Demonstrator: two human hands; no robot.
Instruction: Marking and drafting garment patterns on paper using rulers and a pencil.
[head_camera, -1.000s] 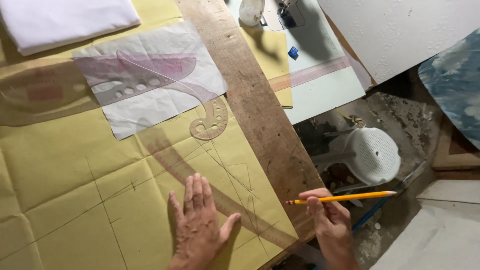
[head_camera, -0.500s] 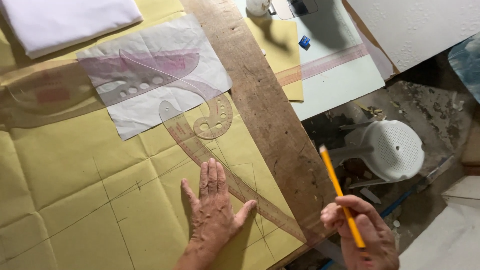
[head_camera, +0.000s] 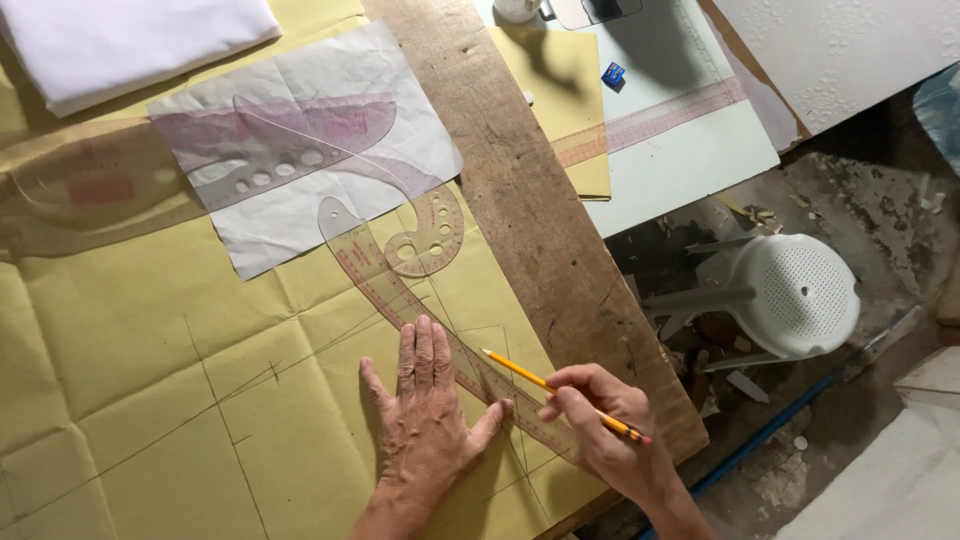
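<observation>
My left hand (head_camera: 428, 425) lies flat, fingers together, on a clear curved ruler (head_camera: 385, 285) that rests on creased yellow pattern paper (head_camera: 150, 340) marked with pencil lines. My right hand (head_camera: 605, 425) grips a yellow pencil (head_camera: 560, 393). Its tip touches the paper beside the ruler's edge, just right of my left fingertips. A clear French curve (head_camera: 425, 235) overlaps the ruler's upper end.
A white paper sheet (head_camera: 300, 150) with another clear curve template lies above. White folded cloth (head_camera: 120, 40) sits at top left. A bare wooden board (head_camera: 540, 220) edges the table. A straight ruler (head_camera: 650, 120) and a blue sharpener (head_camera: 613, 73) lie on a pale sheet. A white colander (head_camera: 800, 295) lies on the floor.
My right hand swung the pencil from off the table's edge down to the paper beside the ruler. My left hand settled flat onto the curved ruler.
</observation>
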